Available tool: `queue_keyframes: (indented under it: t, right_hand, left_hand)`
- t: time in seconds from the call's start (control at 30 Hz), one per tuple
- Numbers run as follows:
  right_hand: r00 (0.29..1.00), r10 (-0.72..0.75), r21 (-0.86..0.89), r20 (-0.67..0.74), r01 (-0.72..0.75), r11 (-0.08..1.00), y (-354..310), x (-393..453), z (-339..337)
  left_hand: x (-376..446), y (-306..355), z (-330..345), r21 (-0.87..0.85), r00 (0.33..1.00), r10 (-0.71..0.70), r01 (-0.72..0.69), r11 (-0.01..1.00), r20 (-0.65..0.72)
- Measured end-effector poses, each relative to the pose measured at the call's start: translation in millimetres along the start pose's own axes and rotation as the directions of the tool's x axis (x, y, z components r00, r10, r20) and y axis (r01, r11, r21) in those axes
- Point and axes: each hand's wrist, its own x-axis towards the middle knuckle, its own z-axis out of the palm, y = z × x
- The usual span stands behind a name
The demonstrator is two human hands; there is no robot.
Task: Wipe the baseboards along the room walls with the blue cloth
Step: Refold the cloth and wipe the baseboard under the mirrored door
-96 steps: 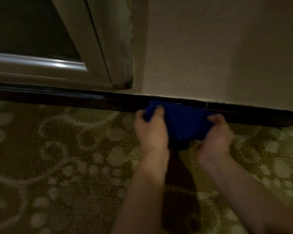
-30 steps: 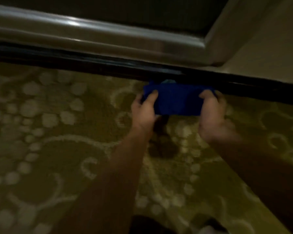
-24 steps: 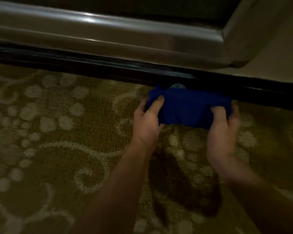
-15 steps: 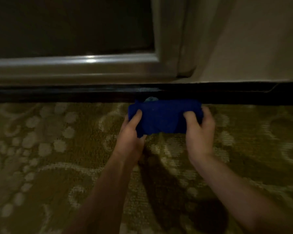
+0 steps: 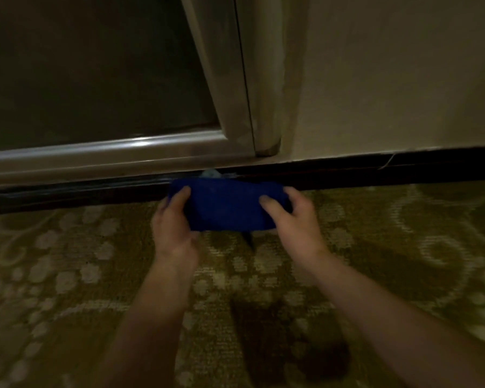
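Both hands grip the folded blue cloth (image 5: 227, 208), left hand (image 5: 172, 228) on one end, right hand (image 5: 297, 222) on the other, pressed against the dark baseboard (image 5: 375, 170) at the carpet's (image 5: 67, 275) far edge.

Hiding a stretch of the dark baseboard (image 5: 375, 170) behind the blue cloth (image 5: 227, 207). Covering the cloth's two ends with the left hand (image 5: 174, 231) and right hand (image 5: 297, 222), fingers behind it staying unseen. Peeking above the cloth's top edge, a pale scrap (image 5: 211, 173) too small and blurred to identify. Running off both side edges, the baseboard and patterned carpet (image 5: 67, 275). Cutting off both forearms at the bottom edge.
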Motion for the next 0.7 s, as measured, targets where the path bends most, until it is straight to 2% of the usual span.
queue_keyframes:
  t: [0.1, 0.17, 0.27, 0.37, 0.43, 0.47, 0.6, 0.7]
  right_hand:
    - [0.992, 0.044, 0.039, 0.121, -0.049, 0.998, -17.7, -0.5, 32.2]
    - [0.993, 0.093, 0.117, 0.079, -0.101, 0.988, -23.5, -1.6, 48.2]
    - [0.97, 0.201, 0.291, -0.137, -0.155, 0.944, -24.7, -5.6, 30.6]
    - [0.862, 0.301, 0.383, -0.409, -0.137, 0.914, -15.0, -10.4, -4.6]
    - [0.828, 0.311, 0.401, -0.466, -0.115, 0.909, -10.9, -17.5, -12.6]
    - [0.837, 0.32, 0.406, -0.443, -0.13, 0.904, -9.2, -23.1, -12.0]
    - [0.94, 0.301, 0.38, -0.162, -0.222, 0.898, -18.1, -25.7, 16.4]
    - [0.946, 0.296, 0.432, -0.134, -0.213, 0.876, -30.9, -14.8, 33.2]
  left_hand:
    - [12.7, 15.6, -13.7, -0.033, 0.995, 0.068, -0.07, 0.997, -0.074]
    - [20.8, 22.0, -12.7, 0.008, 0.991, 0.102, -0.102, 0.995, -0.084]
    - [10.9, 12.8, 13.4, 0.119, 1.0, 0.001, 0.003, 0.993, -0.031]
    - [-9.8, -11.1, 46.2, 0.2, 0.989, -0.149, 0.144, 0.969, 0.008]
    - [-23.9, -23.2, 56.0, 0.189, 0.982, -0.19, 0.185, 0.965, 0.012]
    - [-26.5, -22.7, 52.6, 0.182, 0.984, -0.176, 0.171, 0.968, 0.008]
    - [-6.0, 6.9, 21.9, 0.085, 0.991, -0.032, 0.043, 0.995, -0.127]
    - [-2.5, 11.4, 30.6, 0.066, 0.977, 0.003, 0.011, 0.998, -0.213]
